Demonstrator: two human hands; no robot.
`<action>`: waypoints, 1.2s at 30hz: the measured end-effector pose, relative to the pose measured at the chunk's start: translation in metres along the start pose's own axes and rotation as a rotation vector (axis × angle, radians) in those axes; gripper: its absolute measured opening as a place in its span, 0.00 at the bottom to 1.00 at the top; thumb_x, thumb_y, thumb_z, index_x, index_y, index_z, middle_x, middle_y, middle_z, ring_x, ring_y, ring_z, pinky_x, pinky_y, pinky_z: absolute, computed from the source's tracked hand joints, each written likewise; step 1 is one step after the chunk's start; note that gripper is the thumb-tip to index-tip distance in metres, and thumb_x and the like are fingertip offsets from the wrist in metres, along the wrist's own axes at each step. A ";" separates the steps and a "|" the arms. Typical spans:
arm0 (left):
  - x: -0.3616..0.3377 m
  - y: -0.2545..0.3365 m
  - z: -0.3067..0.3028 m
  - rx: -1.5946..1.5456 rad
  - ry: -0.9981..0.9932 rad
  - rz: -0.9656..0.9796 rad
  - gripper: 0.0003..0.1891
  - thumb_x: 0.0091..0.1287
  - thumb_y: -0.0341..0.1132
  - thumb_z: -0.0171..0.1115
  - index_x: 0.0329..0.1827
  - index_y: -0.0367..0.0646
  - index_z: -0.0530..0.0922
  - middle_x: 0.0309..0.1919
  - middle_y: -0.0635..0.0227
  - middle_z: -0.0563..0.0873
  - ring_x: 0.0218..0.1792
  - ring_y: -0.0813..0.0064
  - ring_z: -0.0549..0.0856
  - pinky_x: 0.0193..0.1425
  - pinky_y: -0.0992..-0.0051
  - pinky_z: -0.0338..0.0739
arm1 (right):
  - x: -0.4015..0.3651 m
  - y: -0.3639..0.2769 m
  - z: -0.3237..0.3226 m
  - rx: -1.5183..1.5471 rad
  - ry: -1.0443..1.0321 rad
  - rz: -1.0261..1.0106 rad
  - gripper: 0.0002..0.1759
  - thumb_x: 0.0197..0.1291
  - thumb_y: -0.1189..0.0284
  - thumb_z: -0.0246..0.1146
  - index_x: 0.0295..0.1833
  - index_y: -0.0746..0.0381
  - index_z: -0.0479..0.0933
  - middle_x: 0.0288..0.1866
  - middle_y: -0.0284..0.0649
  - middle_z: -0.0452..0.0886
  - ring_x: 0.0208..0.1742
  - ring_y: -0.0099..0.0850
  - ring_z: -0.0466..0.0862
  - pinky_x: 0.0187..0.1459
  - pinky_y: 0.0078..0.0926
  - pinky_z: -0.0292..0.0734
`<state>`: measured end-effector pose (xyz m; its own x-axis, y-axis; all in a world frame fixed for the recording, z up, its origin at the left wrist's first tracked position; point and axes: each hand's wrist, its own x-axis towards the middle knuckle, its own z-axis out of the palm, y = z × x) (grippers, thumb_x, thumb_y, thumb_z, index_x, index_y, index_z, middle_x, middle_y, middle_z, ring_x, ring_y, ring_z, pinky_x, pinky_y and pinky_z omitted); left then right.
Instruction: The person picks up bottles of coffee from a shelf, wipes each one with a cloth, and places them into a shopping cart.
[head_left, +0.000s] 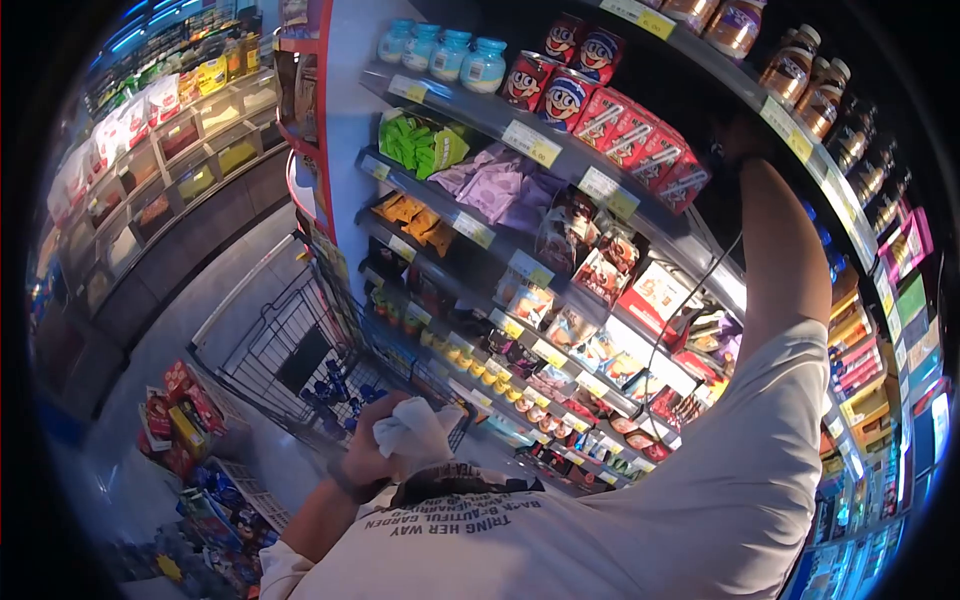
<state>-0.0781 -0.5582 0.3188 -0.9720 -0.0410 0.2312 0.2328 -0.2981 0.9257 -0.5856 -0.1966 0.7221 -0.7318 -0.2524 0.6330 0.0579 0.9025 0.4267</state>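
My left hand [366, 452] is held close to my chest, closed around a crumpled white cloth [418, 428]; a dark band sits on that wrist. My right arm stretches up to the shelving, and my right hand [745, 135] is in the dark gap under an upper shelf, beside a row of red packets [640, 140]. Shadow hides its fingers, so I cannot tell if it holds anything. A thin dark cord hangs from that arm. Round red tins with cartoon faces [560, 80] stand left of the packets.
A wire shopping cart [290, 350] stands in the aisle below the shelves. Boxes of colourful packets [180, 415] sit on the floor at lower left. Brown jars [810, 85] line the top shelf. Another shelf unit [170, 170] runs across the aisle.
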 end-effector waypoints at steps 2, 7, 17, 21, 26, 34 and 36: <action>0.001 0.002 0.001 0.109 -0.055 0.037 0.28 0.50 0.35 0.80 0.54 0.39 0.78 0.43 0.71 0.85 0.45 0.81 0.83 0.51 0.72 0.79 | -0.016 -0.008 -0.018 0.040 -0.036 0.012 0.42 0.71 0.36 0.49 0.63 0.65 0.79 0.63 0.57 0.82 0.63 0.51 0.82 0.65 0.49 0.75; -0.008 -0.002 -0.006 0.114 -0.154 0.041 0.29 0.51 0.35 0.79 0.55 0.39 0.78 0.46 0.70 0.84 0.48 0.80 0.82 0.55 0.73 0.78 | -0.049 -0.022 -0.056 0.055 0.052 -0.019 0.40 0.72 0.37 0.49 0.65 0.63 0.78 0.66 0.55 0.80 0.67 0.52 0.80 0.67 0.49 0.74; -0.021 -0.001 -0.020 0.171 -0.296 0.047 0.23 0.52 0.31 0.77 0.51 0.40 0.79 0.45 0.66 0.86 0.47 0.75 0.86 0.53 0.71 0.80 | -0.123 -0.057 -0.121 0.037 0.058 0.097 0.36 0.71 0.39 0.52 0.58 0.63 0.79 0.51 0.54 0.87 0.53 0.49 0.87 0.51 0.50 0.83; -0.020 -0.001 -0.026 0.173 -0.336 0.040 0.20 0.52 0.30 0.75 0.49 0.39 0.80 0.43 0.64 0.86 0.45 0.72 0.86 0.51 0.70 0.80 | -0.124 -0.049 -0.115 -0.102 0.145 0.037 0.35 0.70 0.38 0.53 0.48 0.63 0.79 0.42 0.52 0.88 0.46 0.50 0.89 0.43 0.50 0.85; -0.017 -0.007 -0.028 0.095 -0.366 0.060 0.20 0.52 0.29 0.73 0.48 0.39 0.80 0.43 0.62 0.85 0.44 0.70 0.86 0.51 0.70 0.79 | -0.150 -0.054 -0.136 -0.121 0.174 0.028 0.33 0.70 0.40 0.55 0.47 0.63 0.79 0.40 0.54 0.88 0.43 0.52 0.89 0.40 0.50 0.85; -0.008 -0.010 -0.020 0.121 -0.444 0.088 0.19 0.52 0.30 0.72 0.48 0.40 0.80 0.42 0.64 0.85 0.43 0.71 0.85 0.50 0.71 0.78 | -0.212 -0.058 -0.152 -0.003 0.491 -0.018 0.27 0.65 0.45 0.66 0.49 0.60 0.81 0.41 0.44 0.87 0.43 0.44 0.87 0.40 0.41 0.84; -0.003 -0.007 -0.018 0.161 -0.458 0.117 0.19 0.52 0.31 0.73 0.48 0.41 0.80 0.41 0.65 0.85 0.43 0.72 0.85 0.49 0.71 0.78 | -0.228 -0.054 -0.148 0.038 0.561 -0.036 0.24 0.62 0.48 0.70 0.47 0.59 0.81 0.40 0.41 0.86 0.42 0.42 0.87 0.38 0.39 0.83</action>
<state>-0.0770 -0.5728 0.3058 -0.8338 0.3684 0.4111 0.3768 -0.1643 0.9116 -0.3212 -0.2393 0.6497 -0.2588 -0.4205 0.8696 0.0073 0.8994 0.4370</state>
